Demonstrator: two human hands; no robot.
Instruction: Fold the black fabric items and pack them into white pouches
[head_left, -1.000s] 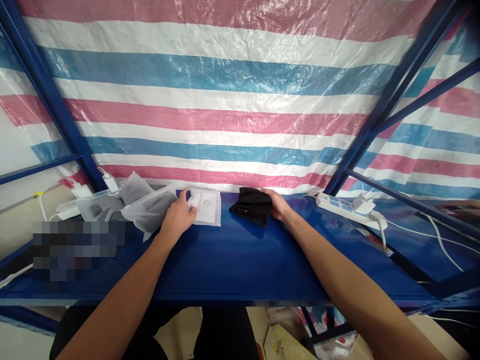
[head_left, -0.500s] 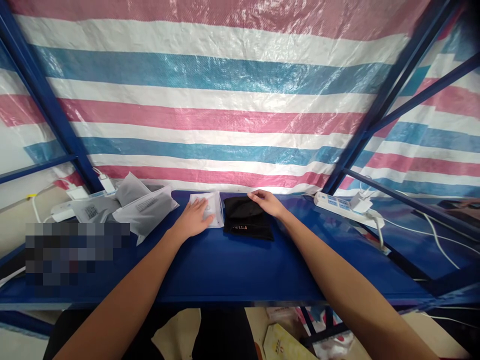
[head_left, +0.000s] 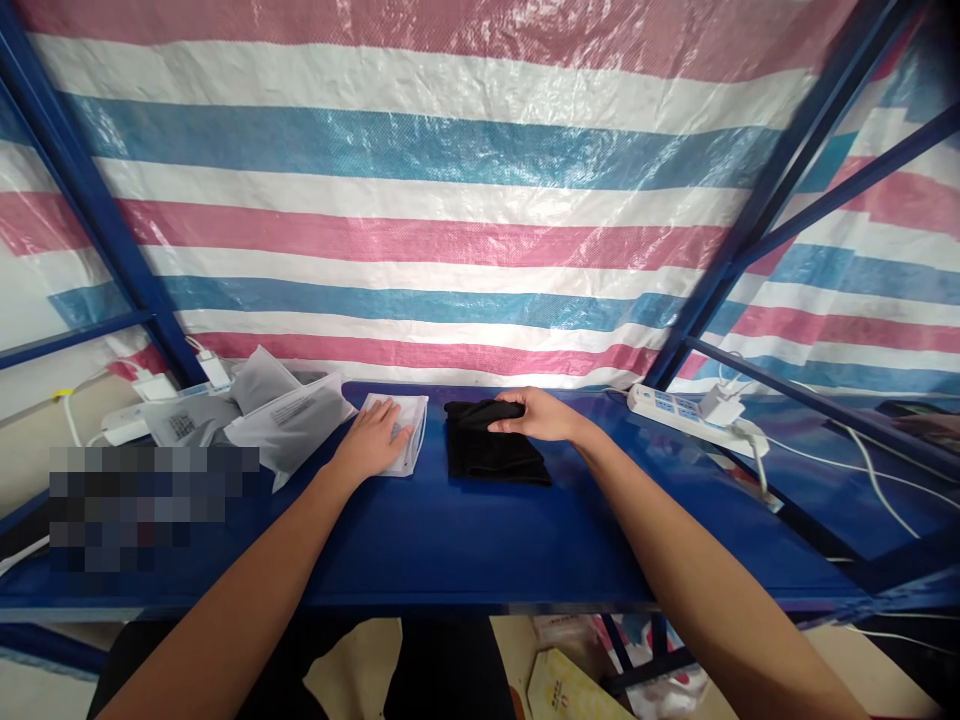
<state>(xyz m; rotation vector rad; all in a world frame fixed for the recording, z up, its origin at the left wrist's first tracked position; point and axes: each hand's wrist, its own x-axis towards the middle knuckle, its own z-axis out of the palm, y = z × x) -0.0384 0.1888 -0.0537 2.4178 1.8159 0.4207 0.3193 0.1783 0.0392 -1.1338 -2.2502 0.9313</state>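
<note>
Head view: the left hand (head_left: 369, 442) lies palm down over a flat white packet (head_left: 411, 445) on the blue tabletop (head_left: 480, 550), its fingers reaching forward and slightly apart, the packet's right side showing beyond them; the right hand (head_left: 547, 415) has its thumb and fingers clamped on the rolled upper edge of a folded black cloth item (head_left: 491, 455), whose lower part spreads on the tabletop towards the person; the cloth item sits to the right of the packet, near it, with a strip of bare blue between the two; what lies under the left palm is hidden, so whether those fingers press or merely rest, I cannot tell; to the left of the packet, frosted grey bags (head_left: 289, 420) lie overlapping one another, one printed with small dark text; behind them a white power strip (head_left: 124, 427) is partly covered; on the right another power strip (head_left: 675, 408) carries a white charger (head_left: 722, 405); a red, white and blue striped sheet (head_left: 450, 210) hangs behind the tabletop; below its front edge, a yellow box (head_left: 570, 688) shows.
</note>
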